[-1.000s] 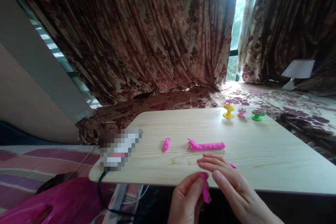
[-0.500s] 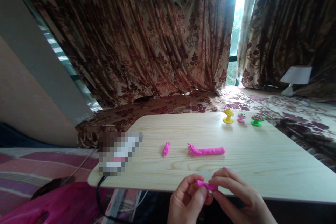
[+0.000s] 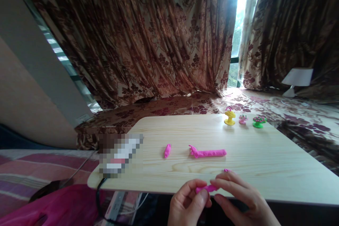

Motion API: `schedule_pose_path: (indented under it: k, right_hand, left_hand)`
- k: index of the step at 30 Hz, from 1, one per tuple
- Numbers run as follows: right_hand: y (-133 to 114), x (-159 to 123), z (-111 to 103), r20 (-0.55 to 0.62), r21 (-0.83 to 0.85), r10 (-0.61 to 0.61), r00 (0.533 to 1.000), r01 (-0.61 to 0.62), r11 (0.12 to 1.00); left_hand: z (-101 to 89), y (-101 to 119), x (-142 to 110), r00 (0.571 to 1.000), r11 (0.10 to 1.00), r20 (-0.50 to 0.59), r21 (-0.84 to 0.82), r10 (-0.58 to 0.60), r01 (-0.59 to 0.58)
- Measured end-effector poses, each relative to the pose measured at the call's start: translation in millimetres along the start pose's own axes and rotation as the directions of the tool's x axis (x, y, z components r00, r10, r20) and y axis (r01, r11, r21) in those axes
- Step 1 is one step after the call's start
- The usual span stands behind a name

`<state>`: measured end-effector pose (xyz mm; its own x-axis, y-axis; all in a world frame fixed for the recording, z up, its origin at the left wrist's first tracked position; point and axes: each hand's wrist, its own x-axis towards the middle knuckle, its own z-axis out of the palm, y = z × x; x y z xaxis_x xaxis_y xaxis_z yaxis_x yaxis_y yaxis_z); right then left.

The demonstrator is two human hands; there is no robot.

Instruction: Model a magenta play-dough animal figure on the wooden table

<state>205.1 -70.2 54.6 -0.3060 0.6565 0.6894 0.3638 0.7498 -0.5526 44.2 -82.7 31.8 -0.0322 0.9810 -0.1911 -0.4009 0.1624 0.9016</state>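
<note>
A small pink piece of modelling clay is pinched between the thumb and fingers of my left hand, at the table's near edge. My right hand has its fingertips on the right end of the same piece, with the thumb just below. Behind my right fingers a bit of pink clay shows, mostly hidden. Farther back lies a long pink clay roll with a frilled, knobbly left end. To its left is a short pink clay piece.
At the table's far right stand a yellow clay figure, a small pink one and a green one with dotted top. A blurred-out object with a black cable lies at left. A white lamp stands beyond.
My right thumb has come slightly away from the clay piece, and the piece has tilted, its right end higher. The things on the table stay put.
</note>
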Motion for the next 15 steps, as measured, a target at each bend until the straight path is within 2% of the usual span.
schedule_pose_path:
  k: [3,9,13,15]
  right_hand:
    - [0.2,-2.4,-1.8,-0.088,-0.008,0.027,0.996,-0.028,1.0]
    - [-4.9,1.9,-5.4,-0.077,0.021,0.044,0.996,-0.042,0.999]
    - [-8.4,3.3,-5.4,-0.12,-0.008,0.047,0.992,-0.049,0.999]
    - [-9.2,3.4,-4.9,-0.101,-0.005,0.063,0.993,-0.064,0.998]
  left_hand:
    - [-1.6,0.1,0.6,1.0,1.0,0.012,0.005,-0.013,0.013]
    - [0.8,0.0,-0.1,0.999,0.999,0.031,-0.037,-0.03,0.031]
    - [0.3,0.2,-0.7,0.999,0.999,0.034,-0.012,-0.034,0.034]
    - [0.7,1.0,-1.9,0.999,0.999,0.033,-0.002,-0.038,0.039]
